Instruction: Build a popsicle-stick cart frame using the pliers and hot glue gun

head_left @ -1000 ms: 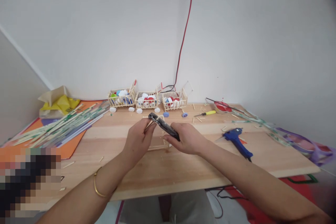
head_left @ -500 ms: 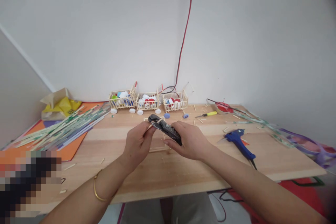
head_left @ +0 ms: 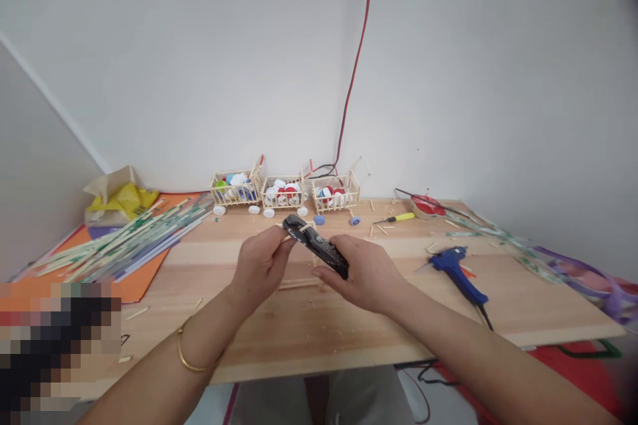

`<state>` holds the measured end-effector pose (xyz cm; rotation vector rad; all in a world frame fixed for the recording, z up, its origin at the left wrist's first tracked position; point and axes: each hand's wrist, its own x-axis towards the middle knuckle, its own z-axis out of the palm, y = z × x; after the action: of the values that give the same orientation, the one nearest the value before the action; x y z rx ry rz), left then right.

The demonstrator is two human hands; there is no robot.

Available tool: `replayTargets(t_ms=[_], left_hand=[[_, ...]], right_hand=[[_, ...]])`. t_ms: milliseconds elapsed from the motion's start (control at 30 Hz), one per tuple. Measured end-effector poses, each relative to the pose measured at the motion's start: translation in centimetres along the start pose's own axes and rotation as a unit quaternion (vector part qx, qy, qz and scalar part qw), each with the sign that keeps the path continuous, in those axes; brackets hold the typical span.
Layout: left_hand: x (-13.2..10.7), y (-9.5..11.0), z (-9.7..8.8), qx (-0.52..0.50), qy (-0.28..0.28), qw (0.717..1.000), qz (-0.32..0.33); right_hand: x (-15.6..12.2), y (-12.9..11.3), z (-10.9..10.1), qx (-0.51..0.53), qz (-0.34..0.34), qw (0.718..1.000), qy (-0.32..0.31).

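Gripping black hand cutter [head_left: 319, 244] in right hand [head_left: 366, 272], slanted lengthwise forward-left to thin wooden stick [head_left: 286, 238] pinched in left hand [head_left: 259, 264].

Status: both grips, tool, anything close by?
Left grip: pinching thin stick. Right grip: around black hand tool, its head by that stick. Close by: wooden sticks below, partly hidden; blue glue gun rightward.

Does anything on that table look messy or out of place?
A little: short stick pieces lie scattered at odd angles near the yellow-handled tool, apart from the long sticks heaped over the orange sheet. I see no clear damage.
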<state>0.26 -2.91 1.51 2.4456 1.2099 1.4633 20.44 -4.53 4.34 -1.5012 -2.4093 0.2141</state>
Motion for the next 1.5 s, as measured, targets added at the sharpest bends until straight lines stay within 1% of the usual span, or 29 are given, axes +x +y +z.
replayTargets(t_ms=[100,167,267,367,433,500,567,667,733,767,833,900,967,1000,1067,1133,1200,1267,1400,1500], left_hand=[[-0.2,0.2,0.1,0.004,0.003,1.000,-0.009],[-0.4,0.2,0.3,0.027,0.009,1.000,0.001],[-0.5,-0.2,0.5,0.103,0.021,0.994,0.044],[-0.3,-0.8,0.3,0.181,0.042,0.979,0.089],[-0.2,-1.2,0.1,0.201,0.052,0.972,0.113],[-0.1,-1.4,0.0,0.189,0.052,0.973,0.123],[-0.1,-1.2,-0.1,0.148,0.045,0.983,0.103],[-0.2,-0.5,0.0,0.061,0.031,0.997,0.040],[-0.3,0.0,0.0,0.018,0.022,1.000,0.004],[-0.3,0.1,-0.1,0.004,0.016,1.000,-0.003],[-0.2,0.1,-0.2,-0.009,0.005,1.000,0.010],[0.0,-0.1,-0.3,-0.006,-0.003,0.999,0.049],[0.1,-0.3,-0.4,0.001,-0.003,0.997,0.076],[0.1,-0.3,-0.4,0.002,-0.003,0.997,0.076],[0.1,-0.1,-0.4,-0.002,0.003,0.999,0.049],[0.0,0.2,-0.2,-0.017,0.010,1.000,-0.001],[-0.2,0.7,0.0,-0.034,0.013,0.998,-0.050],[-0.3,1.0,0.1,-0.050,0.008,0.996,-0.079],[-0.5,1.4,0.3,-0.075,0.003,0.994,-0.082],[-0.5,1.4,0.4,-0.074,0.014,0.993,-0.092]], right_hand=[[0.0,0.2,-0.1,0.009,-0.010,1.000,0.008],[0.0,0.1,-0.1,0.022,-0.012,1.000,0.005],[0.0,-0.3,0.1,0.038,-0.001,0.999,-0.002],[-0.2,-1.0,0.2,0.054,0.022,0.998,-0.013],[-0.4,-1.4,0.1,0.070,0.035,0.997,-0.027],[-0.6,-1.8,0.0,0.087,0.044,0.995,-0.038],[-0.7,-2.0,-0.1,0.094,0.052,0.993,-0.037],[-0.7,-2.1,-0.3,0.098,0.052,0.994,-0.014],[-0.7,-2.0,-0.5,0.120,0.042,0.992,-0.013],[-0.7,-1.9,-0.6,0.136,0.036,0.990,-0.021],[-0.8,-1.6,-0.7,0.165,0.024,0.985,-0.046],[-0.9,-1.3,-0.8,0.177,0.012,0.982,-0.060],[-1.0,-1.1,-0.7,0.175,0.004,0.983,-0.050],[-1.1,-1.1,-0.6,0.169,0.003,0.985,-0.037],[-1.1,-1.0,-0.2,0.150,0.008,0.989,-0.005],[-1.0,-0.9,0.3,0.129,0.028,0.991,0.020],[-0.9,-0.7,0.7,0.111,0.051,0.992,0.025],[-0.8,-0.5,0.7,0.097,0.057,0.994,0.017],[-0.7,-0.1,0.4,0.097,0.028,0.995,-0.007],[-0.6,0.2,0.7,0.118,0.044,0.992,0.003]])
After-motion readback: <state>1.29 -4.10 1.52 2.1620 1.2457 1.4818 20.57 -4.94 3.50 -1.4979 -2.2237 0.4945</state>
